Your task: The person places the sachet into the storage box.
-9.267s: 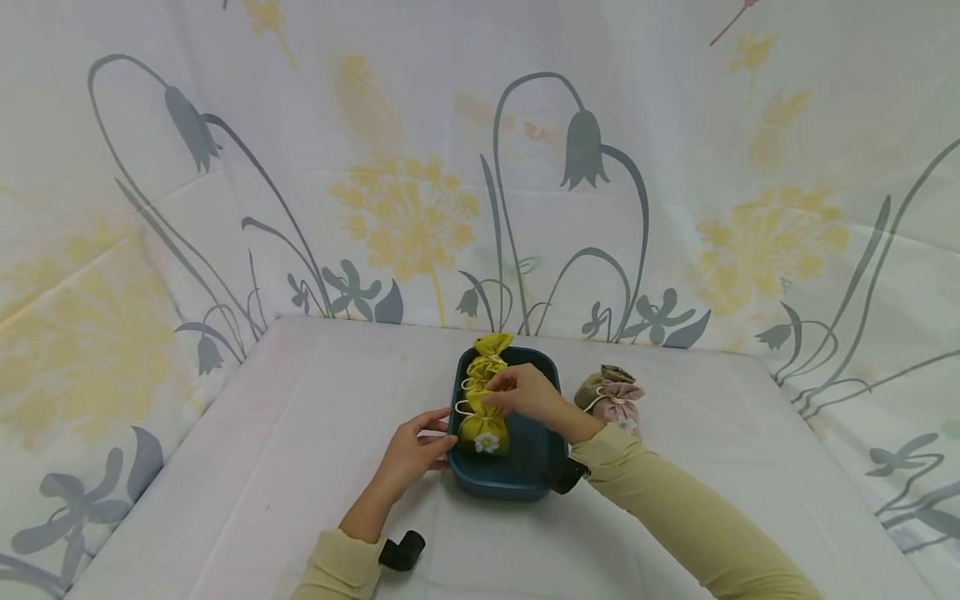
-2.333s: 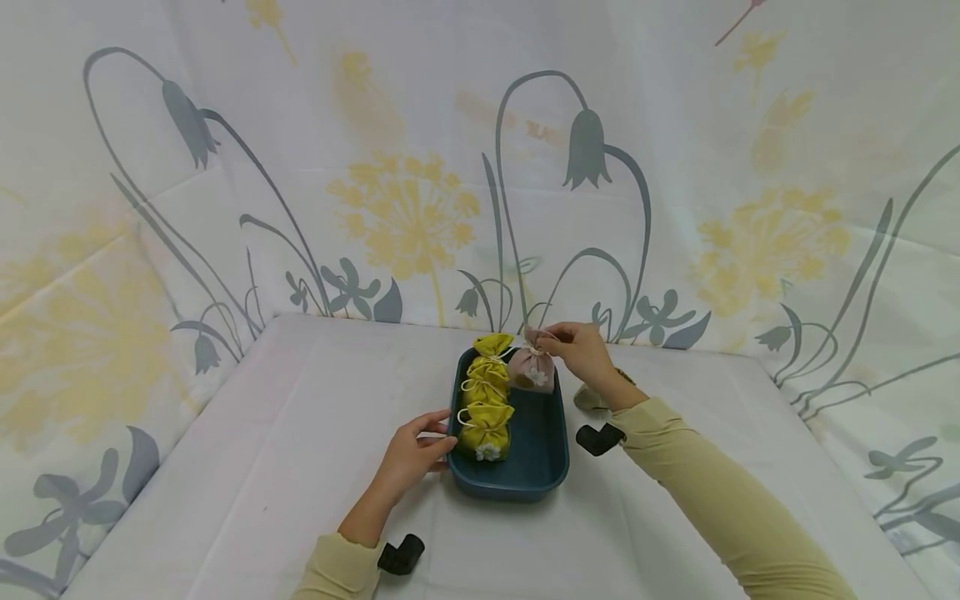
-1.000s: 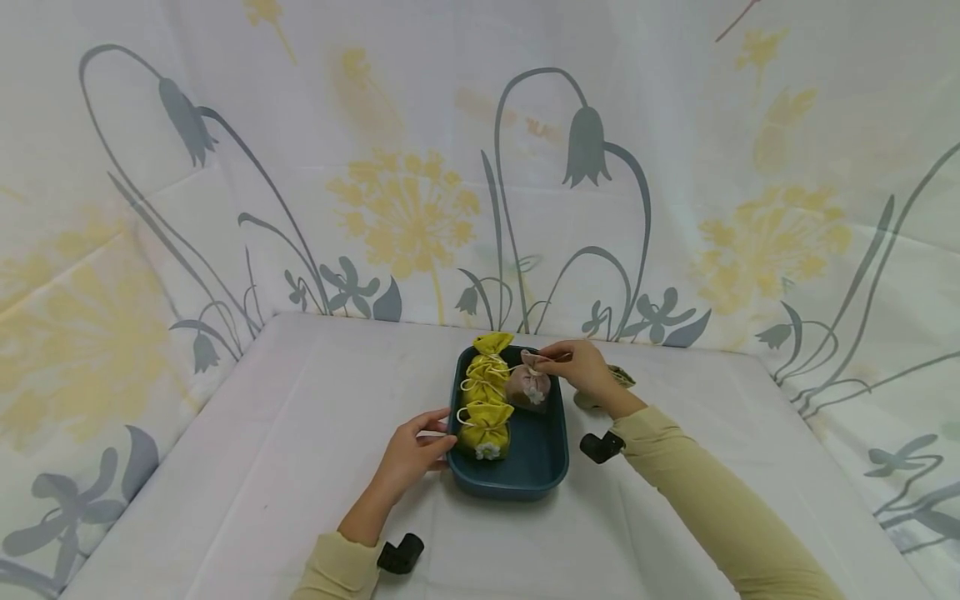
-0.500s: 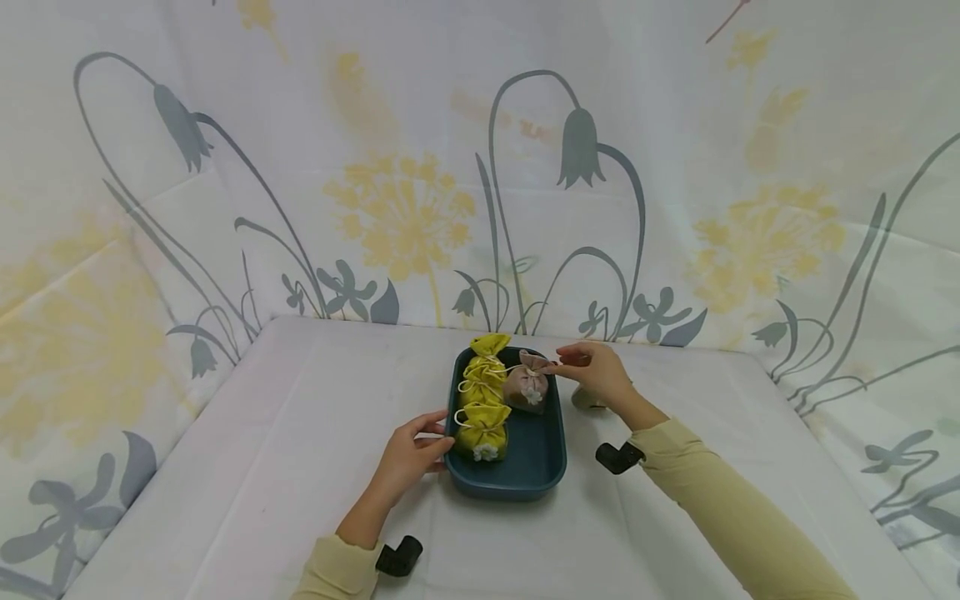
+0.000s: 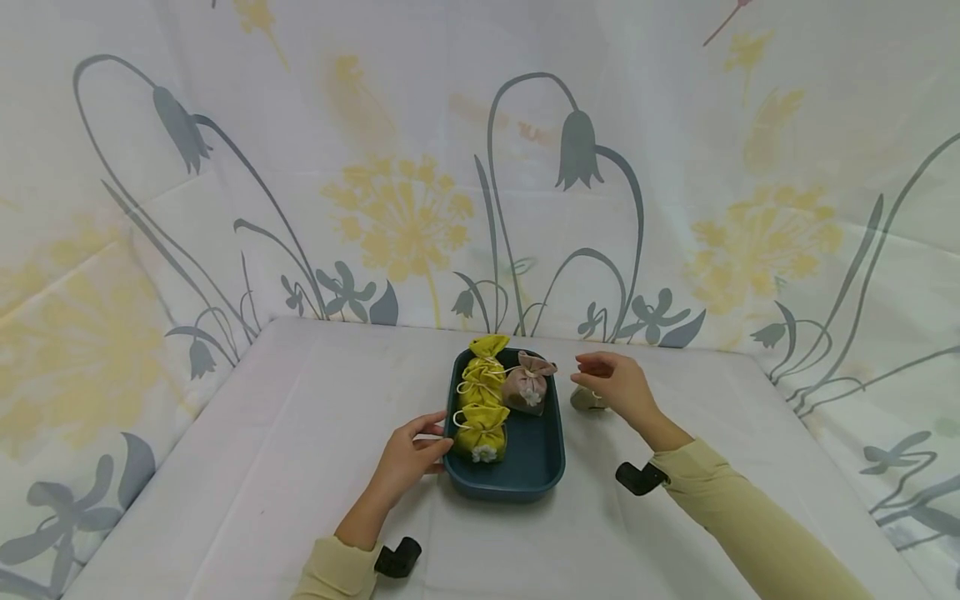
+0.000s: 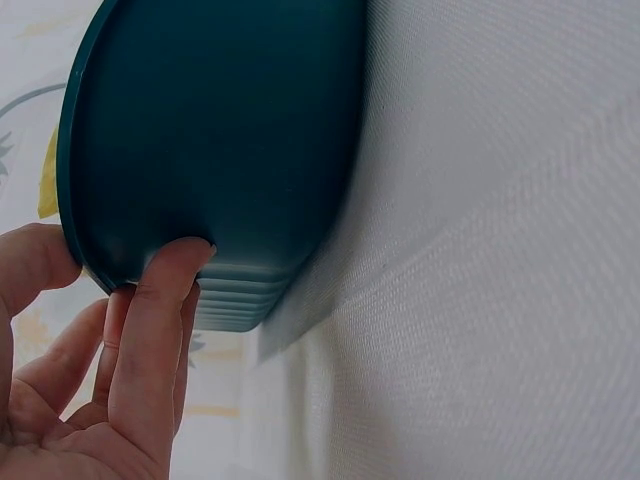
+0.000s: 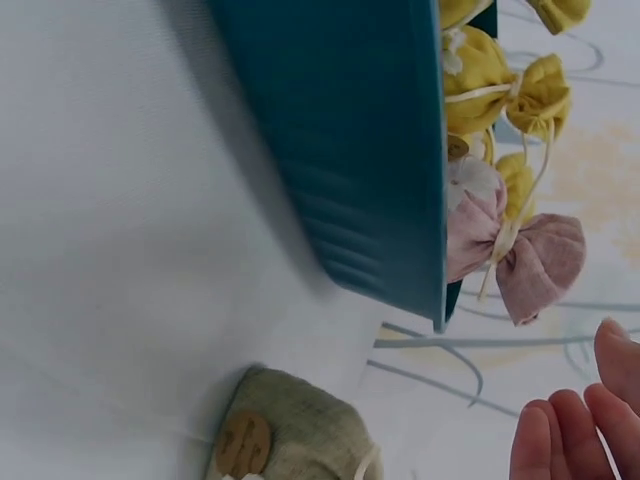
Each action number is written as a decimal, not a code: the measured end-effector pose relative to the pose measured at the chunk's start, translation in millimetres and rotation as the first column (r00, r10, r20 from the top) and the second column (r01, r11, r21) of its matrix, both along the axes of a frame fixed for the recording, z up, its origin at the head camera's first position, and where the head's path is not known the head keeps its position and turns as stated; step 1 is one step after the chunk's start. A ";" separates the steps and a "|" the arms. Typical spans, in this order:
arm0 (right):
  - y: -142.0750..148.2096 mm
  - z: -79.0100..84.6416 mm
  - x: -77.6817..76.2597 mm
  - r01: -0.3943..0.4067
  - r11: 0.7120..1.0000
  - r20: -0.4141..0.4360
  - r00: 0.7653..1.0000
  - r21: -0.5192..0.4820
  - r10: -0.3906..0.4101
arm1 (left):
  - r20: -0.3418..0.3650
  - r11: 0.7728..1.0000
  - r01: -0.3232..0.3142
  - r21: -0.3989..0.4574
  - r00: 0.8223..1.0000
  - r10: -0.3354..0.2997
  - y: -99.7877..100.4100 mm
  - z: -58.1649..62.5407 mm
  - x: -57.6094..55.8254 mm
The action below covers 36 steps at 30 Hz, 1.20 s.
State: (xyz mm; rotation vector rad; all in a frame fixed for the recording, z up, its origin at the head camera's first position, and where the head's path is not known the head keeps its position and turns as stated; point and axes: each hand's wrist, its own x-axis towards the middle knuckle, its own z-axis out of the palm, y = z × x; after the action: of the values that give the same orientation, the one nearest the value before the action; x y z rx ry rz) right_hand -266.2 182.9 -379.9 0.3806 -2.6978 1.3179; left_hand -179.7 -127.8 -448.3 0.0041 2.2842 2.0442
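Note:
My left hand (image 5: 403, 457) rests its fingertips against the left side of a dark teal bin (image 5: 535, 467); in the left wrist view the fingers lie fairly straight on the outer wall and rim. Several drawstring pouches fill part of the bin. Yellow ones, such as the nearest yellow pouch (image 5: 482, 432), line its left side. At the back right sits a pink pouch (image 5: 527, 387) with a white flower. My right hand (image 5: 621, 385) hovers right of the bin with nothing held, fingers loosely bent. Below it, partly hidden, an olive-green pouch (image 7: 300, 425) with a wooden button lies on the table.
A white cloth (image 5: 322, 392) covers the table. Behind it hangs a pale curtain (image 5: 420, 100) printed with flowers. Black wrist-worn devices sit on both forearms, among them the right one (image 5: 639, 477).
The pink pouch went from beside the bin into its back right. My right hand then let it go and drew back to the right. The left hand stays at the bin.

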 end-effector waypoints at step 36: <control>52.5 -23.8 -1.8 0.172 0.982 -0.269 0.952 0.082 -0.144 | 0.003 1.000 0.006 -0.015 1.000 -0.006 4.0 33.5 16.5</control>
State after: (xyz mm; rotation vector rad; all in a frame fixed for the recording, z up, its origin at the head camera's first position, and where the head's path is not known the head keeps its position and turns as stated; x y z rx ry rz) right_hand -268.0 235.4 -403.7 0.3152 -2.5215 1.0085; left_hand -163.2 -123.8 -414.8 0.0072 2.2939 2.0228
